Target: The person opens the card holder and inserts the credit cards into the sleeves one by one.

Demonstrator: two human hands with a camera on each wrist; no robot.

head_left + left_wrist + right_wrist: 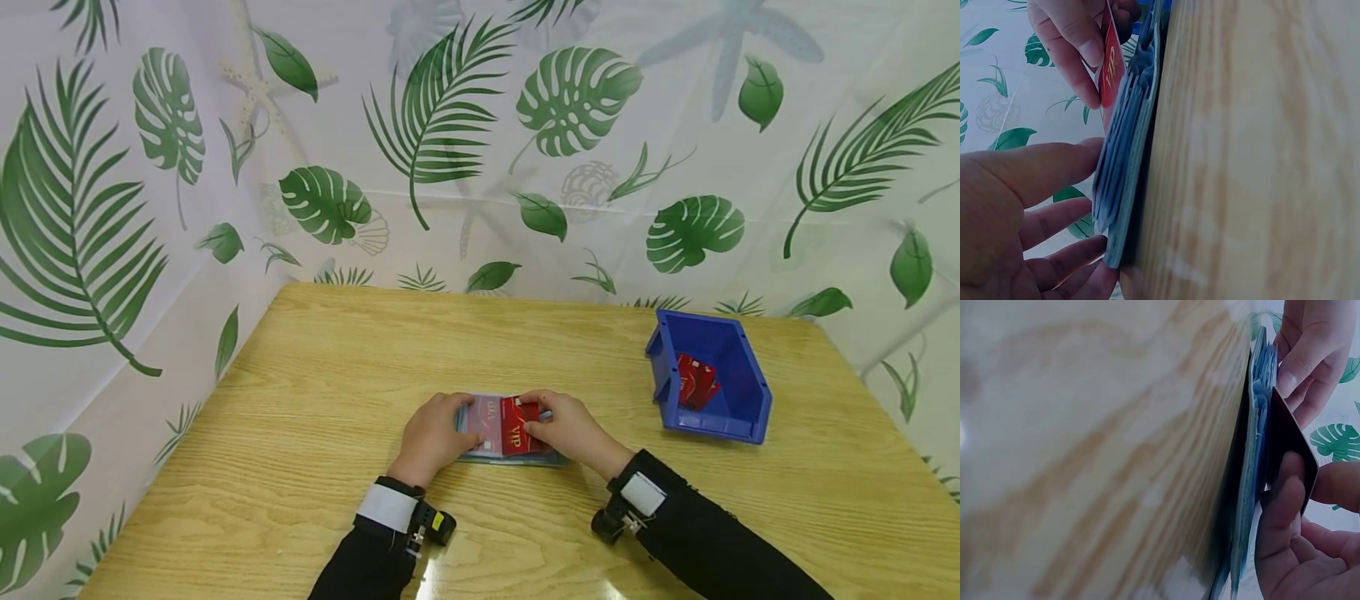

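A card holder point(480, 457) with clear sleeves lies spread on the table. Its stacked pages and blue-green cover show edge-on in the left wrist view. My left hand point(431, 435) holds its left side, thumb point(1054, 165) on the sleeves and fingertips at the cover's edge. Between the thumb and fingers of my right hand point(573, 429) is a red VIP card point(516, 429), pinched at its right edge. The card slants up from the holder in the right wrist view; how far it sits inside a sleeve cannot be told. Paler VIP lettering shows through the left sleeve.
A blue plastic bin point(716, 426) stands on the table to the right of my right hand, with several red cards point(696, 382) inside. Leaf-patterned cloth point(465, 250) hangs behind and along the sides of the wooden table point(300, 433).
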